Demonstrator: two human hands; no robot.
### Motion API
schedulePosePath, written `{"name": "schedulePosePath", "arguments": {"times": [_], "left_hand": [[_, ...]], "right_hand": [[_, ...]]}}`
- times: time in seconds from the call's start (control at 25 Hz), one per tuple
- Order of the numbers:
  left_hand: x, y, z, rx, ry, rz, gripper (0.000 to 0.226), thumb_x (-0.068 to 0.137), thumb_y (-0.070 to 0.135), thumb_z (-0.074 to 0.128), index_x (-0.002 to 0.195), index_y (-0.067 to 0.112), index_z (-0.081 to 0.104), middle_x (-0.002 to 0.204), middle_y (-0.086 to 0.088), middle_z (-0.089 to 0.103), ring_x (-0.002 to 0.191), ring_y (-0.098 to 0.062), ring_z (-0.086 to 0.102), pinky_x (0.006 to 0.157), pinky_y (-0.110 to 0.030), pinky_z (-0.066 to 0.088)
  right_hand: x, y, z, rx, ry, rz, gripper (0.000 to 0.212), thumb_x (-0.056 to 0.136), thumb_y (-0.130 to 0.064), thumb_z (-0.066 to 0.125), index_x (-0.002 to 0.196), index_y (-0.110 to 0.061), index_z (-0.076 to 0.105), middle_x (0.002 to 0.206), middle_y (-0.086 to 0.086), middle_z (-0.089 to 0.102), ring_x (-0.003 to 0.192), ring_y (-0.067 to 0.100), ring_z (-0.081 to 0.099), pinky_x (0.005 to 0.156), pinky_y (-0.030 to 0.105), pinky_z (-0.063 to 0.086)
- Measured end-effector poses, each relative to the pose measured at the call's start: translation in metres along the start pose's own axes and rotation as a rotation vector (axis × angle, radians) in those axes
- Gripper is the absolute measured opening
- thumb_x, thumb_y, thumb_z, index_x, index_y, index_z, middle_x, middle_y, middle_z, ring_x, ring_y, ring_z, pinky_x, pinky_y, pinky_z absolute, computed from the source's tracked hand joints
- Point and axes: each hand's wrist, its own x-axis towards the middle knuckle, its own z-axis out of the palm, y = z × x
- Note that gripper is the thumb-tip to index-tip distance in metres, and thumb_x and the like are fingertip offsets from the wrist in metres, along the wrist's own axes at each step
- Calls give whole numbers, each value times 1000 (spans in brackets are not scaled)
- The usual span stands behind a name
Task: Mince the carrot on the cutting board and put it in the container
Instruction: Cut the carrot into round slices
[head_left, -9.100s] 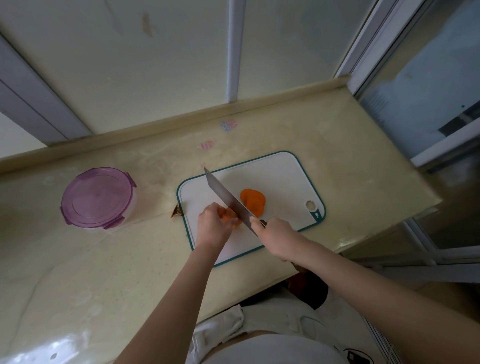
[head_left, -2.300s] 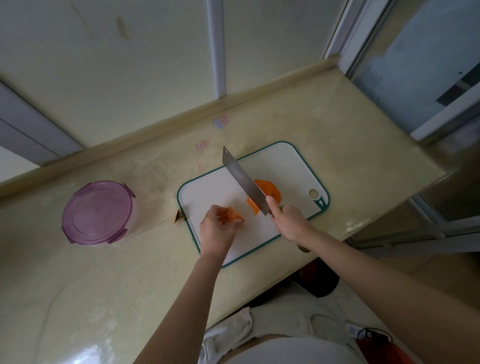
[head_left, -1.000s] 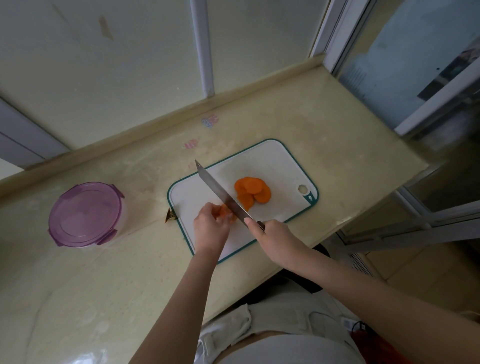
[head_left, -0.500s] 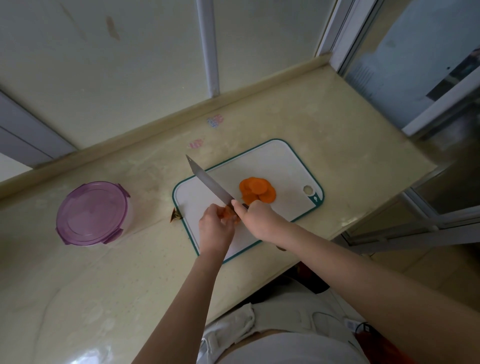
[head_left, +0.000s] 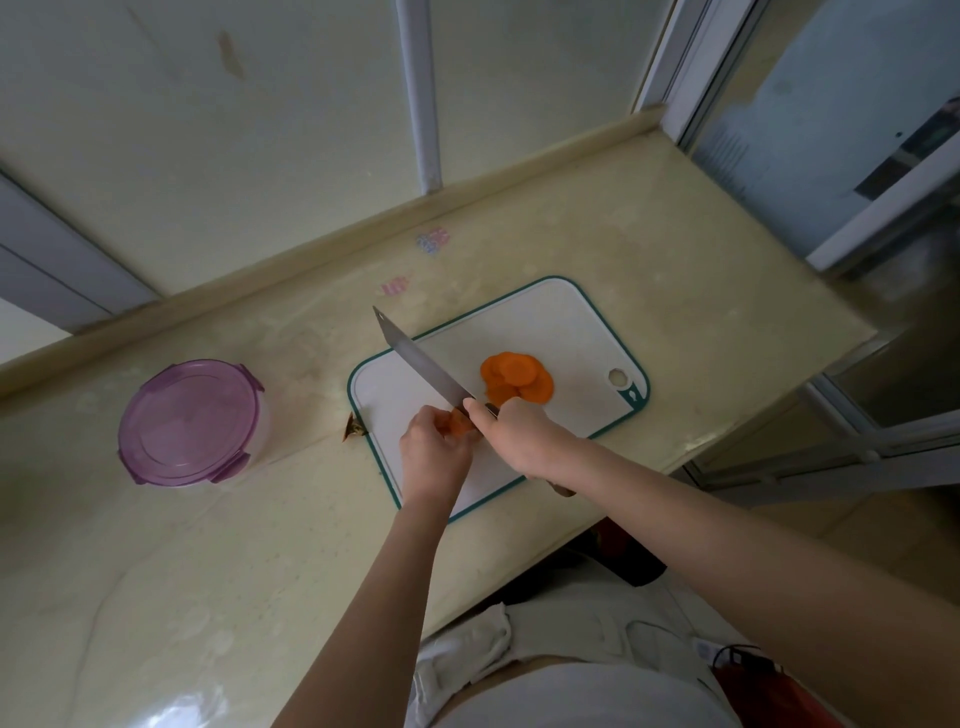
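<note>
A white cutting board (head_left: 566, 332) with a teal rim lies on the counter. My left hand (head_left: 434, 452) grips the short remaining carrot piece (head_left: 460, 423) near the board's front left. My right hand (head_left: 519, 436) holds the knife (head_left: 421, 361) by its handle, the blade angled toward the far left and resting against the carrot piece. A pile of orange carrot slices (head_left: 514, 382) sits on the board to the right of the blade. The round container (head_left: 189, 421) with a purple lid stands closed on the counter at the left.
A small dark scrap (head_left: 356, 428) lies on the beige counter (head_left: 701, 312) by the board's left edge. The wall with window frames runs along the back. The counter's front edge and right end drop off close to the board.
Over the last second my right hand slid up the knife toward the carrot piece, and the blade shifted left against it. The slice pile stays to the right.
</note>
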Motion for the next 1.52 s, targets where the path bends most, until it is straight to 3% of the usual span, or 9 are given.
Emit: {"name": "schedulePosePath", "arguments": {"times": [0.12, 0.48, 0.68, 0.96, 1.12, 1.52], "left_hand": [[0, 2, -2, -2, -9, -15, 21, 85, 22, 64, 99, 7, 60, 91, -6, 62, 82, -16, 56, 69, -20, 39], [3, 2, -4, -16, -36, -29, 22, 79, 18, 72, 93, 11, 57, 90, -3, 62, 83, -17, 57, 69, -20, 40], [4, 2, -3, 13, -31, -42, 22, 80, 18, 71, 96, 10, 58, 91, -4, 61, 82, -16, 56, 68, -20, 39], [4, 0, -3, 23, -15, -20, 19, 83, 18, 66, 98, 7, 60, 91, -5, 63, 83, -16, 56, 69, -21, 39], [2, 0, -3, 10, 1, -15, 20, 86, 22, 62, 100, 7, 61, 92, -5, 64, 82, -15, 56, 68, -20, 39], [2, 1, -5, -25, -13, -33, 20, 84, 19, 67, 100, 8, 60, 89, -2, 62, 82, -14, 57, 70, -21, 41]], "right_hand": [[-5, 3, 3, -42, 7, -11, 57, 100, -52, 28, 58, -14, 34, 56, 2, 38, 50, 14, 38, 48, 27, 27], [-40, 41, -3, -118, -38, 41, 51, 100, -49, 30, 61, -16, 34, 60, 4, 41, 54, 18, 41, 49, 27, 31], [-32, 38, -2, -79, -37, 2, 51, 99, -51, 26, 63, -17, 38, 65, 2, 43, 56, 10, 39, 54, 17, 32], [-9, 20, 16, -64, 33, 33, 56, 99, -53, 26, 63, -13, 43, 62, 3, 47, 56, 14, 46, 51, 26, 34], [0, 16, 21, -71, 42, 29, 54, 99, -54, 26, 64, -15, 39, 65, 4, 45, 65, 20, 49, 57, 29, 36], [-4, 19, 15, -37, 5, -16, 52, 99, -52, 29, 62, -17, 35, 63, 2, 40, 55, 14, 39, 50, 26, 29]]}}
